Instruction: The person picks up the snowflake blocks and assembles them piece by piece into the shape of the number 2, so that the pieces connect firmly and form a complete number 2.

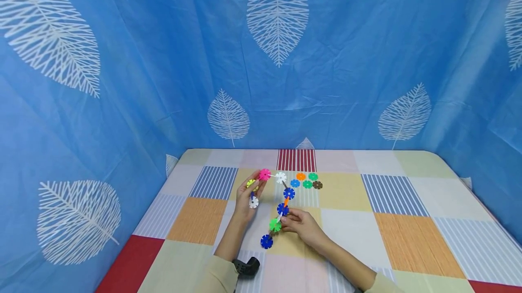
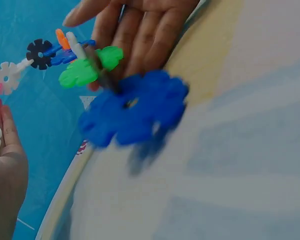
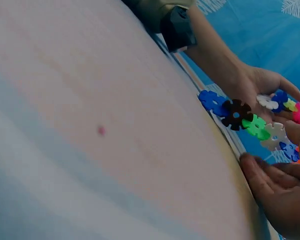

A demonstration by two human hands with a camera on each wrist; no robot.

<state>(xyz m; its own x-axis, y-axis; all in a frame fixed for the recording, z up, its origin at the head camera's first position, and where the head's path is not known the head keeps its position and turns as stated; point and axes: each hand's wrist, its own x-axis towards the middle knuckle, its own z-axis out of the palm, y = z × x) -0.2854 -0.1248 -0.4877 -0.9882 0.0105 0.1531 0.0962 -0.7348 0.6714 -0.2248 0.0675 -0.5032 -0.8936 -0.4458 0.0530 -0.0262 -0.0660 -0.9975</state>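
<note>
A chain of slotted plastic flower discs hangs between both hands above the table, bending from a white disc [image 1: 253, 202] round to a blue disc [image 1: 267, 241] at its lower end. My left hand [image 1: 244, 200] holds one side, its thumb by the yellow disc [image 1: 251, 184] and fingers behind the pink disc [image 1: 265, 174]. On the other side my right hand [image 1: 305, 227] holds the chain with thumb and fingertips beside the green disc [image 1: 275, 225] and another blue disc [image 1: 282, 209]. Large in the left wrist view is the end blue disc [image 2: 135, 107]; a brown disc [image 3: 236, 115] joins it to the green one.
Several loose discs lie beyond the chain: orange [image 1: 301, 176], light blue [image 1: 295, 183], green [image 1: 313, 176] and brown [image 1: 317, 185]. A patchwork cloth [image 1: 346, 229] covers the table. Blue curtains [image 1: 338, 57] with white leaves enclose it. The left wrist wears a black device [image 1: 246, 266].
</note>
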